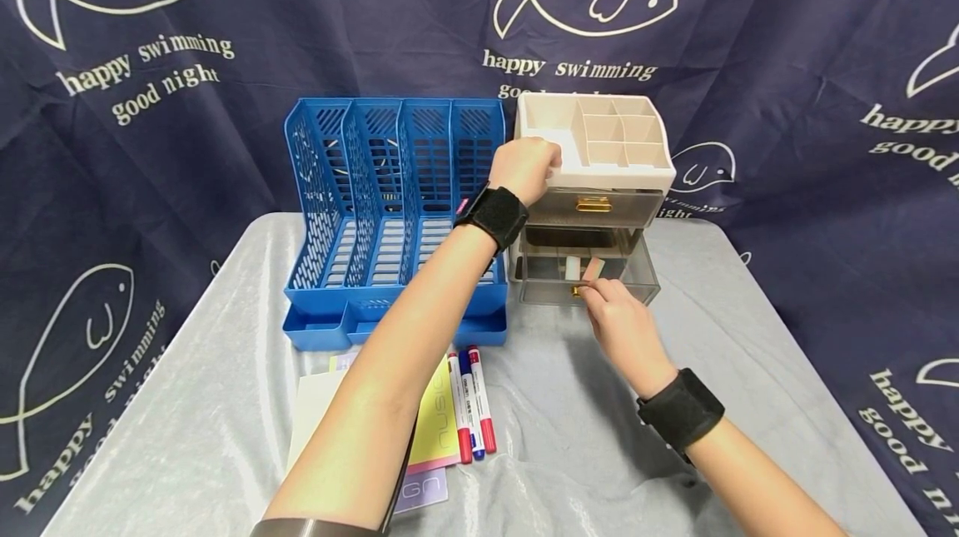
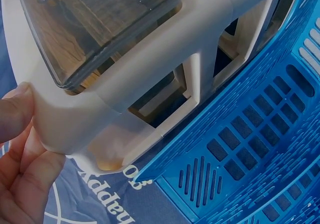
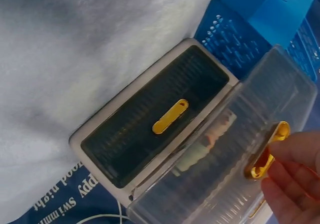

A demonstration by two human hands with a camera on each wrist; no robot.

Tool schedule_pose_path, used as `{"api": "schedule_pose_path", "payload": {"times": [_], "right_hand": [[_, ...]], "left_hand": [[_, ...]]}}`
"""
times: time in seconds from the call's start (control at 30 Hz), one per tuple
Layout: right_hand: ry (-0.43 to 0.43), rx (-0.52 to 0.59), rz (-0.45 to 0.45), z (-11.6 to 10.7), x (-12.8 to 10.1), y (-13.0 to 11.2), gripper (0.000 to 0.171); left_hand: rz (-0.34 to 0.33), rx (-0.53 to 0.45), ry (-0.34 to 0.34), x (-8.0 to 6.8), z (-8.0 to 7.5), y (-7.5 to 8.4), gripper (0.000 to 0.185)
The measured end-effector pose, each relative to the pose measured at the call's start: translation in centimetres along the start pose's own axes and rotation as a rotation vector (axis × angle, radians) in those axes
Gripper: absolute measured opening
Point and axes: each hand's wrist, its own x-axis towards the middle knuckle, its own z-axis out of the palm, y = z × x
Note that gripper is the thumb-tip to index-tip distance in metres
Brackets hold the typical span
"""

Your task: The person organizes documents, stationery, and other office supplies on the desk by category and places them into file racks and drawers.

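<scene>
In the head view I find the right hand (image 1: 620, 320) pinching the small gold handle (image 1: 576, 292) of a smoky, see-through drawer (image 1: 543, 294). I judge this drawer light, stiff and slick-walled, perhaps brittle if knocked, so the handle is the place to take hold. It stands pulled out just beyond the right fingertips, below and to the right of the left hand (image 1: 527, 166), and two small blocks lie inside, one pale block (image 1: 573, 268) and one pinkish block (image 1: 593, 269). The left hand is at the left side of the white organizer (image 1: 610, 179) that houses the drawer; a blue rack (image 1: 375, 294) stands to that hand's left. The left wrist view shows me a narrow grip, thumb (image 2: 17, 109) and fingers on the organizer's rounded corner, right beside a closed grey drawer (image 2: 100, 39). The shell looks like hollow plastic, light enough, I think, to slide unless steadied there. I cannot make out the pulled-out drawer here. In the right wrist view, thumb and fingertips close narrowly on the handle, at the drawer's clear front; past it from the hand lies a closed dark drawer (image 3: 125, 139).
</scene>
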Motion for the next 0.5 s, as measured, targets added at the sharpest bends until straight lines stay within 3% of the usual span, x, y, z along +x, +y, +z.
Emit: {"api": "schedule_pose_path", "payload": {"times": [0.5], "right_hand": [[0.074,0.017,-0.032,0.71,-0.08,0.58,0.022]], "left_hand": [[0.005,0.005,0.000,0.06,0.11,-0.11,0.020]]}}
